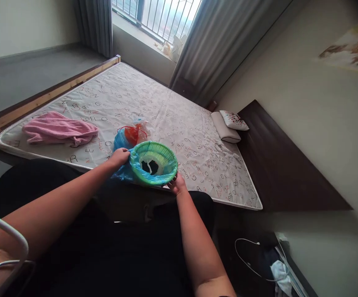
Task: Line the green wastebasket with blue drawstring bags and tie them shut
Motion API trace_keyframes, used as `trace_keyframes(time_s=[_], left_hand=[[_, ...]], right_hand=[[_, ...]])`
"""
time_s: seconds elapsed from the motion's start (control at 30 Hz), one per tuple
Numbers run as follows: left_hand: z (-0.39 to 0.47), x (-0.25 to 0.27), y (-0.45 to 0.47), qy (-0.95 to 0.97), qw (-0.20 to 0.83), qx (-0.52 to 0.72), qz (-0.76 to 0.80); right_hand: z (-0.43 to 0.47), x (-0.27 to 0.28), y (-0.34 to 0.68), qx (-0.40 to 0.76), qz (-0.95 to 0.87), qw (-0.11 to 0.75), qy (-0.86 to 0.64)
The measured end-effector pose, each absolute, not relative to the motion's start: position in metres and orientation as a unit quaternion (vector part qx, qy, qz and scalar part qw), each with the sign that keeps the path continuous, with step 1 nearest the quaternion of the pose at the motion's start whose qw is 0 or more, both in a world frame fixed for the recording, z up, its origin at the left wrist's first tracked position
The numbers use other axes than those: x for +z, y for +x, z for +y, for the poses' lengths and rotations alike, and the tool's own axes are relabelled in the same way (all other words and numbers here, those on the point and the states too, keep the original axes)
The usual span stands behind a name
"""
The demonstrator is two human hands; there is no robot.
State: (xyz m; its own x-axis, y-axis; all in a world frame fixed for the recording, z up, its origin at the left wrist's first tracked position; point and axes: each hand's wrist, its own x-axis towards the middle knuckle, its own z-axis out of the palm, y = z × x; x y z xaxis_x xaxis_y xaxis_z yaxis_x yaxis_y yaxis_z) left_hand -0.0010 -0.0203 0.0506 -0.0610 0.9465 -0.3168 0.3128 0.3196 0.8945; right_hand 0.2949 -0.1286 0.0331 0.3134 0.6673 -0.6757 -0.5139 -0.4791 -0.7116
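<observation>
Just above the near edge of the mattress is a round green plastic basket (166, 152), its opening tilted toward me. A thin blue plastic bag (123, 172) hangs along its left side and lies over the near part of its rim. My left hand (120, 157) is closed on the bag at the basket's left rim. At the lower right, my right hand (177, 184) grips the basket's side, with its fingertips partly hidden. Dark patches and a pale strip show at the bottom of the basket; I cannot make out what they are.
Behind the basket, blue, red and clear plastic bags (133, 134) lie on the letter-print mattress (166, 111). A pink cloth (60, 128) is at the left, pillows (225, 127) by the dark headboard (284, 165). White cables (250, 266) are at lower right.
</observation>
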Motion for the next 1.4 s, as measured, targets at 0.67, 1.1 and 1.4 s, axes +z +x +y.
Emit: trace_keyframes(time_s=[0.67,1.1,1.4], left_hand=[[-0.046,0.082,0.011,0.685,0.306,0.198,0.631],[-0.066,0.089,0.023,0.565,0.597,0.345,0.453],[-0.046,0.109,-0.029,0.531,0.507,0.384,0.560]], right_hand=[[-0.151,0.038,0.224,0.282,-0.480,0.356,-0.751],[-0.150,0.049,0.198,0.318,-0.458,0.386,-0.735],[-0.108,0.043,0.239,0.382,-0.278,0.493,-0.730]])
